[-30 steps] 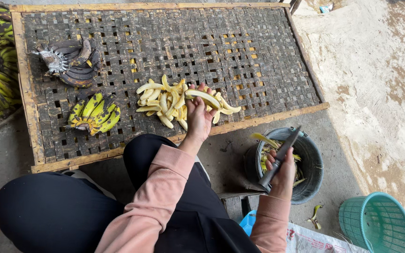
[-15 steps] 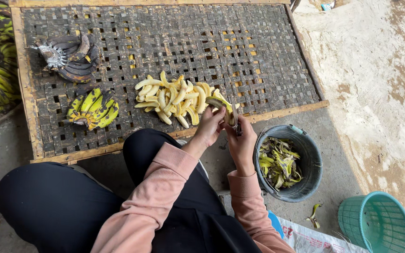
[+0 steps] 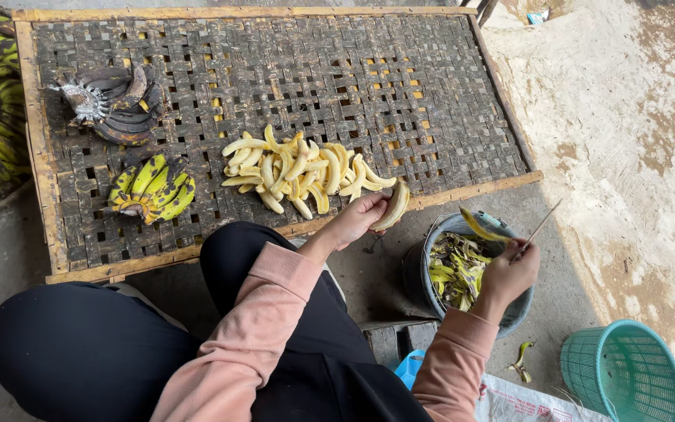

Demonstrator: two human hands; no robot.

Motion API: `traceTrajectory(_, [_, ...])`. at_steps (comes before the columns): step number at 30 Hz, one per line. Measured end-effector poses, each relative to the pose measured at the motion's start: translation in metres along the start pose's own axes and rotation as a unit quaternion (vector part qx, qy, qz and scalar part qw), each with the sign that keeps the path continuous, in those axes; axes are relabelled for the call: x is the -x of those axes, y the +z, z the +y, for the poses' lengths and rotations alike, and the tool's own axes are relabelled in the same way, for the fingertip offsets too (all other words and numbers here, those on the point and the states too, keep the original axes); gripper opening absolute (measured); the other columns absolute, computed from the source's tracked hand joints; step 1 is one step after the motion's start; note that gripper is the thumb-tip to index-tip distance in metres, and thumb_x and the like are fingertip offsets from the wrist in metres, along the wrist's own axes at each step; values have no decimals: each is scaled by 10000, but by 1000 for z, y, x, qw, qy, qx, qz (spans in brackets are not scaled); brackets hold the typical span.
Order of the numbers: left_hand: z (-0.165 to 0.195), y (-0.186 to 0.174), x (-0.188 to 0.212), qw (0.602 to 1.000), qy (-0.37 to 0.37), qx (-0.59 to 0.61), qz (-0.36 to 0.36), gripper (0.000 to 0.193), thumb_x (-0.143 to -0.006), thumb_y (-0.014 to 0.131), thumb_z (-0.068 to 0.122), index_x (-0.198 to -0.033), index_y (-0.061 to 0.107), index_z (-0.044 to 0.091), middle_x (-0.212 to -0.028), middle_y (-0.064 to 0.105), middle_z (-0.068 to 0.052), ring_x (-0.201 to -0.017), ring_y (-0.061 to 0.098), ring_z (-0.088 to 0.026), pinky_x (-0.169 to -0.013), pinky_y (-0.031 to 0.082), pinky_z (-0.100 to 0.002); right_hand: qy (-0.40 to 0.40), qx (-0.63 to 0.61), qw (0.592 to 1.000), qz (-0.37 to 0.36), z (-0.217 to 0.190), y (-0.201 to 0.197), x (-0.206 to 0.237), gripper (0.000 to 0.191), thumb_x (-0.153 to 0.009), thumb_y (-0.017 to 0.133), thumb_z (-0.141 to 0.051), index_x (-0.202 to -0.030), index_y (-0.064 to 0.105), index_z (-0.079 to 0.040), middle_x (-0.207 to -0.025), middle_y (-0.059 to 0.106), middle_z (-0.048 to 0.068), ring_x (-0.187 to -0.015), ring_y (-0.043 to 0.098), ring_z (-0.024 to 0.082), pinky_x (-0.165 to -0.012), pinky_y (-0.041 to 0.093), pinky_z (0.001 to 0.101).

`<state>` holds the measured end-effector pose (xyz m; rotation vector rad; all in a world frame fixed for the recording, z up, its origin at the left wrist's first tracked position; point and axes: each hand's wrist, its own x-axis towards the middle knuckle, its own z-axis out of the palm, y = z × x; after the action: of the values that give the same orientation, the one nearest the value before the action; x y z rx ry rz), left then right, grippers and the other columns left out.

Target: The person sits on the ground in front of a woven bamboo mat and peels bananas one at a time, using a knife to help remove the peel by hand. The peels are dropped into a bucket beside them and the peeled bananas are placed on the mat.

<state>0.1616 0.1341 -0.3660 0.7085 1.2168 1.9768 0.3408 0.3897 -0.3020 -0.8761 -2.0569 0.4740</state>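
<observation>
Peeled banana (image 3: 394, 205) pale yellow, curved, in left hand (image 3: 357, 221).

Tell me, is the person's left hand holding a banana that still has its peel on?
No, the left hand holds a peeled banana, pale and bare, at the woven rack's front edge.

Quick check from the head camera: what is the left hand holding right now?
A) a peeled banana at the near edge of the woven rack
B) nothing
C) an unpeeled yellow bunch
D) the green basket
A: the left hand grips a pale peeled banana just beside the pile of peeled bananas on the woven rack.
</observation>
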Motion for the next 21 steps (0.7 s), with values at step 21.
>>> traceTrajectory(21, [-17, 22, -7, 972, -9, -24, 235, 291, -1052, 605, 236, -1218, 542, 6, -1105, 668, -103, -955, 681, -193, -826, 590, -322, 185, -490, 785, -331, -122, 78, 64, 121, -1051, 593, -218, -1024, 609, -101, -680, 506, -50, -492, 432, 46, -400, 371, 240])
